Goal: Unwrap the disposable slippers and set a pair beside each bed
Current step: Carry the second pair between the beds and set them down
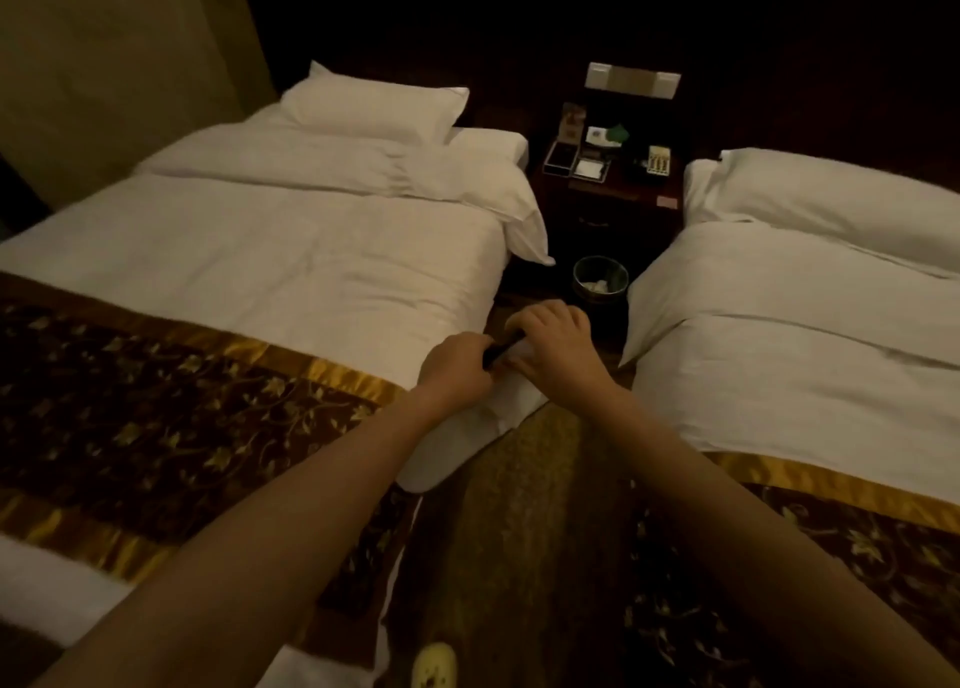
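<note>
Both my hands meet over the aisle between two white beds. My left hand and my right hand are closed on a white pair of disposable slippers with a dark band across the top, which shows between my hands. The slippers hang down from my grip toward the carpet, close to the edge of the left bed. The right bed lies across the aisle. My fingers cover the upper part of the slippers.
A dark nightstand with small items stands between the bed heads. In front of it on the floor is a round waste bin. Brown and gold runners cross both beds. Patterned carpet runs along the narrow aisle. A yellow shoe tip shows at the bottom.
</note>
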Tool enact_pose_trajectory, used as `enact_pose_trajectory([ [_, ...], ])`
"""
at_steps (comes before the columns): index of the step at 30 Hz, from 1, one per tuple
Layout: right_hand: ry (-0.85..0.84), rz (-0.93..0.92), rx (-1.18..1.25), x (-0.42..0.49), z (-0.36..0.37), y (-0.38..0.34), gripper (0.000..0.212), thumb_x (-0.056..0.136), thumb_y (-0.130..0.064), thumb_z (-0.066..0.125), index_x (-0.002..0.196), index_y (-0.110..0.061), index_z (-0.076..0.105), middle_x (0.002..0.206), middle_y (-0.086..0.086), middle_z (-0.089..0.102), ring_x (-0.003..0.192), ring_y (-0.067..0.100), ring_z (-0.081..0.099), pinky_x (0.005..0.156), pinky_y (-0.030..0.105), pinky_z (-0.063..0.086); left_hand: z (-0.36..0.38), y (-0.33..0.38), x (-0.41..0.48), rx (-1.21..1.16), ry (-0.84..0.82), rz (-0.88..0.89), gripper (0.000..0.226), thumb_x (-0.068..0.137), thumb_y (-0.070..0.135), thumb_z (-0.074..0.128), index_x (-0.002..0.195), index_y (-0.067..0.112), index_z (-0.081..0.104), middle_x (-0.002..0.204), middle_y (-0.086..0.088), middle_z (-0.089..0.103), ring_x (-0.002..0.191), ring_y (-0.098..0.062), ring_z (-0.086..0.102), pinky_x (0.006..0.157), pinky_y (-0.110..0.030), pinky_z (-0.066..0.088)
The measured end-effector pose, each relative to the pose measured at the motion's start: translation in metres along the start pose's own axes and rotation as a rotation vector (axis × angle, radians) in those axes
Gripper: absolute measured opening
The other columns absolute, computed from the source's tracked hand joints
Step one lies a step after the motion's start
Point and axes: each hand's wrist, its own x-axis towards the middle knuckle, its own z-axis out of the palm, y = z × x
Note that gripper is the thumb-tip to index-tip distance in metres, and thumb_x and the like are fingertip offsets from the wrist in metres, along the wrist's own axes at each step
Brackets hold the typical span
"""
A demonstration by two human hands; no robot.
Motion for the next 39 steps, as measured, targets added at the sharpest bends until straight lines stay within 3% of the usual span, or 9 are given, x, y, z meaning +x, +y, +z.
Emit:
enact_pose_trajectory([
  [4,0.130,0.253,0.146,0.034,0.002,0.012,0.063,0.083,-0.035,0.062,0.138,-0.019,0.036,0.146,0.003,0.036,0.137,0.026,0.025,0.112,0.041,0.019,-0.001,-0.016,0.049,-0.268,0.045,-0.156,0.034,0.086,0.028,0.060,0.113,0.009,0.064,0.114,-0.013,0.067,0.103,-0.030,0.061,0.076,-0.025,0.043],
  [7,0.013,0.440,0.168,0.053,0.014,0.035,0.076,0.084,-0.043,0.060,0.144,-0.012,0.024,0.150,0.010,0.032,0.137,0.031,0.027,0.112,0.044,0.026,0.013,-0.022,0.081,-0.588,0.009,-0.338,0.040,0.083,0.025,0.066,0.118,0.006,0.060,0.118,-0.013,0.065,0.103,-0.029,0.062,0.089,-0.037,0.053],
  [14,-0.131,0.719,0.523,0.092,0.070,0.100,0.078,0.083,-0.041,0.061,0.143,-0.008,0.022,0.142,0.019,0.040,0.127,0.036,0.043,0.100,0.047,0.042,0.060,-0.014,0.153,-1.248,-0.217,-0.645,0.040,0.088,0.007,0.059,0.126,0.000,0.052,0.116,-0.017,0.062,0.082,-0.020,0.064,0.052,-0.034,0.059],
  [18,-0.139,0.689,0.564,0.120,0.098,0.147,0.077,0.080,-0.038,0.066,0.142,-0.014,0.027,0.141,0.014,0.041,0.127,0.032,0.042,0.101,0.043,0.040,0.086,-0.021,0.197,-1.342,-0.303,-0.733,0.040,0.089,0.006,0.056,0.128,0.002,0.051,0.098,-0.010,0.065,0.080,-0.021,0.064,0.051,-0.028,0.056],
  [22,-0.206,0.641,0.588,0.154,0.128,0.204,0.074,0.080,-0.034,0.066,0.141,-0.019,0.027,0.141,0.011,0.041,0.125,0.029,0.044,0.095,0.034,0.041,0.114,-0.031,0.255,-1.389,-0.291,-0.764,0.047,0.093,0.016,0.052,0.137,0.008,0.039,0.127,-0.014,0.055,0.087,-0.020,0.060,0.057,-0.030,0.055],
  [26,-0.287,0.596,0.572,0.188,0.183,0.265,0.070,0.082,-0.033,0.065,0.141,-0.021,0.029,0.139,0.008,0.043,0.124,0.026,0.045,0.096,0.033,0.039,0.167,-0.064,0.313,-1.360,-0.259,-0.726,0.054,0.095,0.021,0.049,0.144,0.023,0.026,0.121,-0.007,0.053,0.090,-0.021,0.062,0.049,-0.028,0.058],
  [30,-0.384,0.539,0.467,0.208,0.288,0.325,0.067,0.085,-0.032,0.061,0.142,-0.021,0.029,0.138,0.010,0.040,0.127,0.028,0.038,0.105,0.039,0.035,0.262,-0.118,0.359,-1.398,-0.288,-0.831,0.053,0.094,0.018,0.051,0.142,0.027,0.031,0.111,-0.003,0.058,0.096,-0.024,0.062,0.059,-0.036,0.060],
  [36,-0.504,0.535,0.366,0.199,0.499,0.403,0.067,0.087,-0.034,0.058,0.144,-0.022,0.027,0.140,0.012,0.035,0.129,0.031,0.031,0.108,0.043,0.033,0.446,-0.219,0.403,-1.425,-0.264,-0.995,0.053,0.094,0.011,0.051,0.141,0.022,0.030,0.135,-0.016,0.045,0.109,-0.034,0.053,0.079,-0.047,0.052],
  [39,-0.472,0.533,0.379,0.186,0.594,0.431,0.066,0.086,-0.031,0.060,0.144,-0.022,0.029,0.141,0.011,0.036,0.130,0.031,0.031,0.107,0.044,0.033,0.527,-0.262,0.418,-1.415,-0.239,-1.021,0.049,0.094,0.010,0.050,0.140,0.016,0.032,0.121,-0.016,0.051,0.103,-0.034,0.055,0.085,-0.048,0.049],
])
